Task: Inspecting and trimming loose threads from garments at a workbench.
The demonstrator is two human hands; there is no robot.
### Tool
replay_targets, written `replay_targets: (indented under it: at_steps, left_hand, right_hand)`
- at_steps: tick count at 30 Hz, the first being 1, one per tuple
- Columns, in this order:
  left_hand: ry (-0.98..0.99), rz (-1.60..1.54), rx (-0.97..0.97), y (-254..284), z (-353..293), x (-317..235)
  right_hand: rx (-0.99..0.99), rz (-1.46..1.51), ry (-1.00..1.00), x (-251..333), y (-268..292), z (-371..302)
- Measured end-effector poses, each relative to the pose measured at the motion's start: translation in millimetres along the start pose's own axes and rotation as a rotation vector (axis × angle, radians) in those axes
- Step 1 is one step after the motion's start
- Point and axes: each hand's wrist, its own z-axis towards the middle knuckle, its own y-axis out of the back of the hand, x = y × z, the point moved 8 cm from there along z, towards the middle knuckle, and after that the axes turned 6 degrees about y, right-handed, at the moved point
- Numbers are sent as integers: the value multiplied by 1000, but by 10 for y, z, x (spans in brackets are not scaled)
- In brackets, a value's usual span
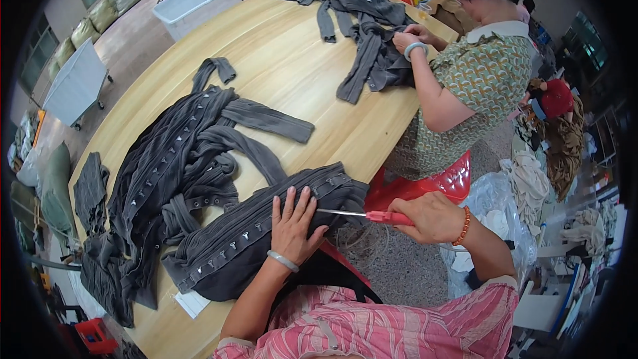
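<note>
My left hand lies open, fingers spread, on a dark grey ribbed garment at the table's near edge. A strip with a row of small metal hook fasteners runs along that garment. My right hand is closed round a red-handled tool with a long, thin metal shaft, to the right of my left hand. The shaft's tip reaches the garment close to my left fingers; whether it touches is unclear. A thin cord or hose shows below my right hand.
More dark grey garments lie left on the wooden table. Across from me, a co-worker handles another grey garment. Beside the table are a red plastic stool, a white bin and clear plastic bags.
</note>
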Motion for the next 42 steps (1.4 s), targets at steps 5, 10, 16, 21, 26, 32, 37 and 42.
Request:
replay_targets:
  at_steps: [5, 10, 16, 21, 26, 32, 37, 42]
  left_hand:
    - [20, -186, -41, 75, -4, 41]
    - [71, -226, -141, 216, 217, -52]
    - [-3, -126, -4, -52, 927, -300]
    - [-81, -124, 78, -478, 1012, -347]
    - [-109, -228, 6, -364, 986, -339]
    - [-89, -285, -2, -360, 995, -307]
    - [-88, -290, -74, -342, 931, -220]
    - [-52, -381, 1, -411, 962, -203]
  right_hand:
    - [14, 120, 43, -131, -136, 1]
    - [-179, 200, 14, -406, -123, -102]
    - [-297, 194, 24, -489, -74, -253]
    - [-16, 77, -212, -792, -364, -352]
    - [-123, 78, -162, -769, -249, -317]
    - [-100, 102, -129, -760, -274, -201]
    - [-104, 128, -84, -737, -426, -213]
    - [-141, 314, -106, -716, -675, -340]
